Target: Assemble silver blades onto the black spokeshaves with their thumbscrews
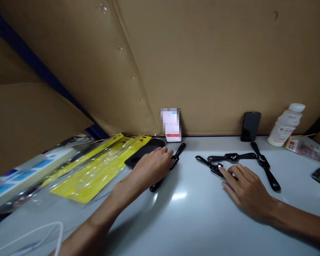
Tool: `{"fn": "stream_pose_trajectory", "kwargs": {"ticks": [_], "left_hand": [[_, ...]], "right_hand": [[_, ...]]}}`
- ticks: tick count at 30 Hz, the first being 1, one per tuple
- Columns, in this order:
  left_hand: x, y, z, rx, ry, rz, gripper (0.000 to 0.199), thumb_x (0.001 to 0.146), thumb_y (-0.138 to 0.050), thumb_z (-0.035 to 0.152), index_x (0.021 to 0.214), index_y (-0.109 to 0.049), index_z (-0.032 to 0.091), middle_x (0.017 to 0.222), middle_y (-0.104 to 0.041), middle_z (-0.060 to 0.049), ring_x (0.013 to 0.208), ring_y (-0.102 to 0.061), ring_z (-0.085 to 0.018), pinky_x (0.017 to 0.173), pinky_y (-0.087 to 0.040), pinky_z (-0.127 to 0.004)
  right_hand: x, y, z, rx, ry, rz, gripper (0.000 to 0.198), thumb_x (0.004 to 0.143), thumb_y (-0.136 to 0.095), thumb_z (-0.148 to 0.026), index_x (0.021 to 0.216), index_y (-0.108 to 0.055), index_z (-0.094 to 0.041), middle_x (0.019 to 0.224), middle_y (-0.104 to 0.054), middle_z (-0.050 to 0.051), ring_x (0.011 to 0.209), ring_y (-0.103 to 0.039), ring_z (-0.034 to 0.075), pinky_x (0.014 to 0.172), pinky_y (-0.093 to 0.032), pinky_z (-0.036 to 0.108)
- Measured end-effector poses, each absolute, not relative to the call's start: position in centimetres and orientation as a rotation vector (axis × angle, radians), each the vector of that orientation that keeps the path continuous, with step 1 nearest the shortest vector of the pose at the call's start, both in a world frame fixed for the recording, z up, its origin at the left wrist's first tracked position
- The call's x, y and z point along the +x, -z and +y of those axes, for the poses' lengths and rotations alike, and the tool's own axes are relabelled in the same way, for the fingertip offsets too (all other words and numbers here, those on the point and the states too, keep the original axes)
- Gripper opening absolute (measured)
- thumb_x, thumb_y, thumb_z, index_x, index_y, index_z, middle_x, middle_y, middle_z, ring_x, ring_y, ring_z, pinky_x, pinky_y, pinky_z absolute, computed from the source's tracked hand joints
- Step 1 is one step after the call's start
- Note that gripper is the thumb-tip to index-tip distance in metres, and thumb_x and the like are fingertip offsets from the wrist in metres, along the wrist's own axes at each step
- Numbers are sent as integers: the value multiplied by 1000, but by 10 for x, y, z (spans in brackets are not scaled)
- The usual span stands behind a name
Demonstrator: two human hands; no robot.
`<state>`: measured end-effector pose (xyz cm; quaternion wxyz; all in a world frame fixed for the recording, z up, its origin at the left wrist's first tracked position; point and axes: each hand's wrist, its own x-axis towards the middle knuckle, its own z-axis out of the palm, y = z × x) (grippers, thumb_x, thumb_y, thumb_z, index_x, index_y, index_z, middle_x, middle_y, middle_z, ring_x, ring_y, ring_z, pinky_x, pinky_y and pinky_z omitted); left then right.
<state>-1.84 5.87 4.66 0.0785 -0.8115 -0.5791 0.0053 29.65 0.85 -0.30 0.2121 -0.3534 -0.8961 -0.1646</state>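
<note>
We see the left hand point(150, 167) lying palm down with its fingers loosely curled over the middle of a black smartwatch point(168, 165) that lies strap-out on the table; the fingers cover the watch body, so we cannot tell whether they grip it or only rest on it. The right hand point(245, 188) lies flat with fingers spread and relaxed, the index fingertip point(220, 170) touching a second black watch point(210, 166), grasping nothing. We count four such watches: the one under the left hand, the one at the right fingertip, a third watch point(232, 157) lying crosswise just behind it, and a fourth watch point(265, 165) angled to the right. We count three phones standing or lying: a dark phone point(144, 152) flat just left of the left hand, a lit phone point(171, 125) propped against the back wall, and a dark propped phone point(250, 126) farther right. Yellow packaging sleeves point(96, 167) are stacked at the left. The surface is a pale grey table point(186, 220), glossy with a light spot, enclosed by brown cardboard walls point(208, 60). One white capped bottle point(286, 125) stands at the right rear; its contents are not visible.
</note>
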Motion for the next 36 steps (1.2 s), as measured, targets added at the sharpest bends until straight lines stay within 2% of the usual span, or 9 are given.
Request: {"fn": "stream_pose_trajectory", "kwargs": {"ticks": [5,12,19,23,26,28,30,32,36], "left_hand": [[-18,-23,62,-2463,-82,-1676,19,95,-50,27,94,-64,13,93,-64,-15,85,-62,-27,66,-48,-33],[-12,-36,33,-2685,-149,-1484,29,81,-42,4,97,-63,15,79,-65,-10,65,-62,-22,59,-45,-32],[6,-43,0,-2988,-138,-1188,53,69,-44,-10,107,-63,22,90,-65,-6,74,-65,-23,65,-48,-32],[34,-46,-9,-3141,9,-1090,41,78,-44,-10,98,-62,21,92,-61,-4,75,-61,-19,66,-48,-29],[49,-48,-4,-3196,206,-1067,27,89,-50,0,104,-62,19,102,-62,-7,82,-62,-18,70,-53,-28],[45,-47,10,-3170,357,-1114,19,94,-53,9,107,-62,18,108,-63,-7,94,-64,-20,81,-55,-31],[29,-45,29,-2914,405,-1301,21,95,-47,9,106,-63,17,107,-64,-9,95,-64,-22,83,-55,-36],[5,-44,50,-2637,281,-1548,25,95,-45,10,112,-63,17,113,-65,-12,99,-64,-25,83,-54,-38],[-37,-50,78,-2389,-180,-1864,34,87,-44,3,111,-65,16,114,-66,-14,103,-64,-28,74,-48,-32]], "right_hand": [[292,3,0,-832,301,-2506,27,101,-43,-15,114,-66,-12,86,-60,8,80,-51,22,75,-44,37],[295,8,3,-784,251,-2556,26,99,-42,-10,106,-67,-13,86,-60,8,83,-50,22,75,-41,36],[292,8,4,-1015,176,-2527,27,99,-43,-15,113,-65,-11,95,-63,12,87,-57,24,77,-47,39],[293,4,-1,-993,55,-2441,27,102,-39,-17,107,-65,-13,97,-63,12,86,-58,23,75,-49,39],[293,3,-8,-920,-126,-2487,23,102,-47,-30,102,-64,-15,93,-61,9,83,-58,22,72,-49,38],[294,5,-11,-912,-213,-2544,21,101,-51,-33,100,-63,-17,92,-60,7,80,-57,22,69,-48,37],[295,8,-12,-910,-235,-2561,19,101,-50,-31,98,-63,-17,91,-60,7,78,-57,22,68,-47,37],[296,12,-12,-909,-228,-2549,20,102,-46,-28,99,-64,-18,90,-60,6,77,-57,22,67,-46,37],[298,17,-9,-938,-224,-2539,24,104,-42,-27,100,-64,-18,90,-61,6,76,-58,22,66,-45,38]]}}
